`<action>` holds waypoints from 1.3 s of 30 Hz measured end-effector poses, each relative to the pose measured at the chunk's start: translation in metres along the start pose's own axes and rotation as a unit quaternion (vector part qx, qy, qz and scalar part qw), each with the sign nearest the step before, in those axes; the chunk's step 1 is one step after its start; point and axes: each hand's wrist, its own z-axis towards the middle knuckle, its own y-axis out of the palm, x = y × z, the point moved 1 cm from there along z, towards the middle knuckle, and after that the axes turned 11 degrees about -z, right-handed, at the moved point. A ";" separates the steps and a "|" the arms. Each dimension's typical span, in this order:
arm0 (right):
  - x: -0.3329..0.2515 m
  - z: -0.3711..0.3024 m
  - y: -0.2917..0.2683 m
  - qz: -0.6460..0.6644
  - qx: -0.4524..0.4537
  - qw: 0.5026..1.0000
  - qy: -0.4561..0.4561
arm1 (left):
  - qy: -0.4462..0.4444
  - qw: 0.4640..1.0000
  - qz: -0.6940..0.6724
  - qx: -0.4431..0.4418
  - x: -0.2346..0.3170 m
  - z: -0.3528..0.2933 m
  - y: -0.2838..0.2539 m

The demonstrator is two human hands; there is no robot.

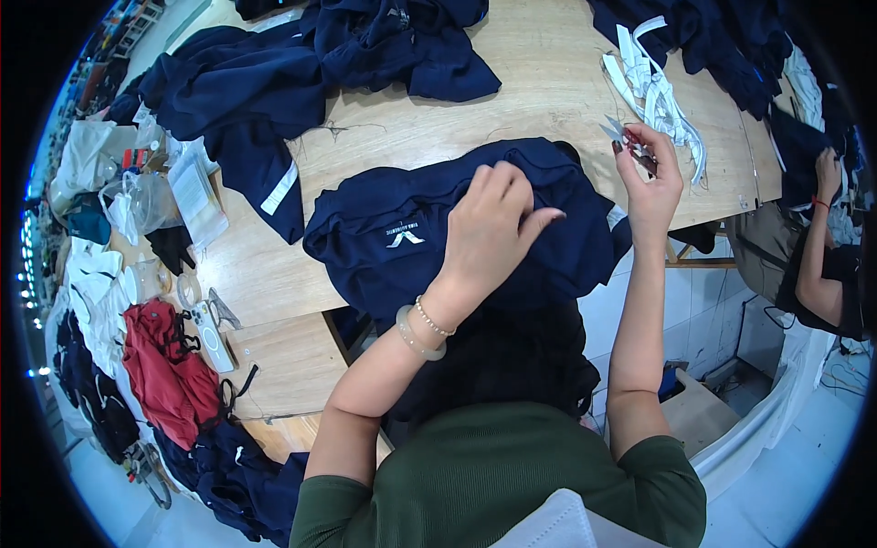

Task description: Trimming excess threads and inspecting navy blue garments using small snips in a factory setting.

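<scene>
A navy garment [379, 269] lies bunched at the table's near edge, a small pale logo on it facing up. My left hand [489, 224] lies over its upper middle, fingers curled down on the cloth with their tips hidden and the thumb stuck out to the right. Bracelets circle that wrist. Raised just beyond the garment's right end, my right hand [653, 169] grips small thread snips [630, 144] with reddish handles. Their pale blades stand apart and point up and left, clear of the cloth.
More navy garments [247, 82] lie across the far side of the wooden table [539, 73]. White strips [653, 91] sit beyond my right hand. On the left are a phone [212, 338], a red bag [164, 365] and plastic packets. A co-worker's arm [818, 228] shows at far right.
</scene>
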 end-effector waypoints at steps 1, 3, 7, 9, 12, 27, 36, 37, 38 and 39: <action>-0.001 -0.002 -0.001 -0.002 -0.006 1.000 -0.004 | -0.010 1.000 0.000 0.022 0.000 0.004 0.002; -0.004 -0.005 -0.002 -0.003 -0.012 1.000 -0.009 | 0.008 0.999 0.007 0.037 -0.006 0.012 0.012; -0.009 -0.014 -0.001 0.003 -0.040 0.999 -0.007 | 0.052 0.997 0.017 0.062 -0.019 0.020 0.023; -0.007 -0.016 0.001 0.005 -0.047 0.998 -0.029 | 0.064 0.996 0.015 0.064 -0.023 0.025 0.021; -0.009 -0.017 0.001 -0.063 -0.069 0.991 -0.095 | 0.080 0.993 -0.017 0.081 -0.028 0.028 0.018; -0.015 -0.018 0.003 -0.061 -0.068 0.991 -0.097 | 0.056 0.997 0.046 0.033 -0.036 0.024 0.022; -0.023 -0.012 0.003 -0.067 -0.071 0.988 -0.121 | 0.005 1.000 0.022 0.008 -0.034 0.025 0.016; -0.023 -0.011 0.004 -0.064 -0.070 0.988 -0.121 | 0.005 1.000 0.022 0.008 -0.034 0.025 0.017; -0.023 -0.011 0.004 -0.064 -0.070 0.988 -0.121 | 0.030 0.999 0.022 0.015 -0.033 0.025 0.017; -0.022 -0.012 0.004 -0.061 -0.071 0.988 -0.119 | 0.055 0.998 0.022 0.022 -0.032 0.024 0.017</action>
